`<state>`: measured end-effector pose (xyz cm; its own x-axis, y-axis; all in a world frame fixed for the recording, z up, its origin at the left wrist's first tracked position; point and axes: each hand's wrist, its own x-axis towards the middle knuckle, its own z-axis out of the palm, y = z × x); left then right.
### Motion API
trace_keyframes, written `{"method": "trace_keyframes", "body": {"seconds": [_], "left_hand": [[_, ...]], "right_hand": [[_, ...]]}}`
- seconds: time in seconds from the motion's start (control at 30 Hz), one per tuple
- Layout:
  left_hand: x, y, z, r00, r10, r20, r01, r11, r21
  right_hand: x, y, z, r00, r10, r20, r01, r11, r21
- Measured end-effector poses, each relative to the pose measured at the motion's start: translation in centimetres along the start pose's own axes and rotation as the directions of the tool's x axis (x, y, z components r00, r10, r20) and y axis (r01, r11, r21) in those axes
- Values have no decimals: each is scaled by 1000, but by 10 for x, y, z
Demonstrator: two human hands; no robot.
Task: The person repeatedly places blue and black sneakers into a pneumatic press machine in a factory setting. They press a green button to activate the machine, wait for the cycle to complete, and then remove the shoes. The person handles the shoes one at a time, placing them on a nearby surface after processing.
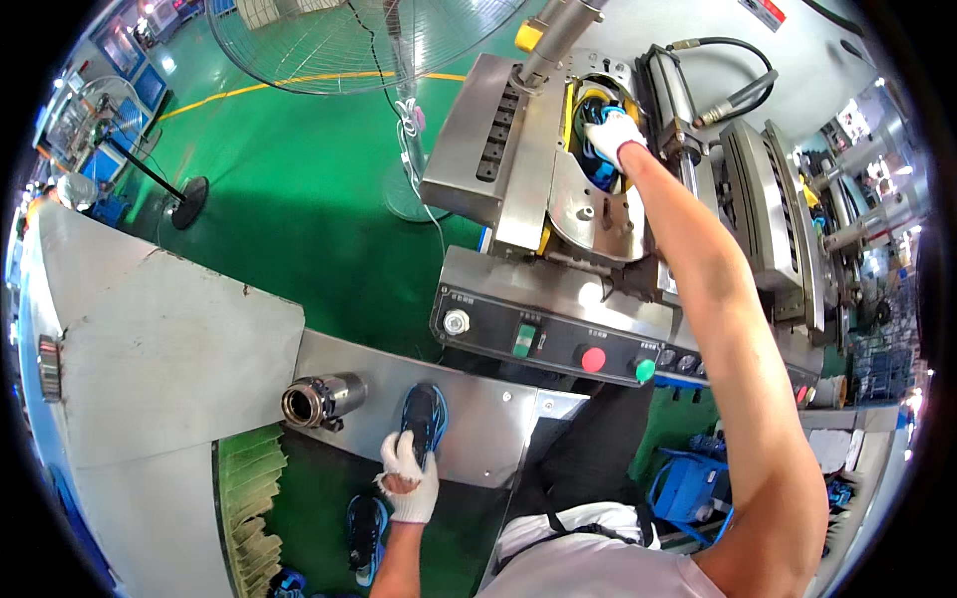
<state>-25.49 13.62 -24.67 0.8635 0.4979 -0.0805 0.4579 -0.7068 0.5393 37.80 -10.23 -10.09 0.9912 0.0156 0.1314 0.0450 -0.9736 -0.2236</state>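
Observation:
My left hand [409,480], in a white knit glove with a hole near the thumb, grips the near end of a black shoe with blue edging [426,414]. That shoe lies on a bare metal shelf [478,439] in front of me. Reaching far to the upper right, my right hand [615,136], gloved in white too, is closed on a black and blue shoe [598,164]. This second shoe sits inside the oval opening of a steel press machine [588,214]. My right fingertips are partly hidden against it.
A control panel [558,344] with red and green buttons fronts the machine. Beside the left shoe lies a metal cylinder [327,400]. Another shoe [366,538] is lower down, near green bristly strips [249,508]. A caged fan [369,45] stands beyond; a blue stool [688,488] is at right.

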Motion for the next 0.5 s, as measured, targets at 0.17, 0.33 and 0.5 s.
{"method": "trace_keyframes", "body": {"seconds": [0.17,0.33,0.5], "left_hand": [[2,36,22,974,-220,-54,210,967,-142],[-4,24,-28,978,-8,207,31,994,-109],[35,3,-32,734,617,284,-644,765,2]], "right_hand": [[-111,-28,-61,958,-277,-74,286,925,249],[-350,25,-101,815,-547,-192,578,740,344],[-436,150,25,869,-482,112,495,846,-197]]}}
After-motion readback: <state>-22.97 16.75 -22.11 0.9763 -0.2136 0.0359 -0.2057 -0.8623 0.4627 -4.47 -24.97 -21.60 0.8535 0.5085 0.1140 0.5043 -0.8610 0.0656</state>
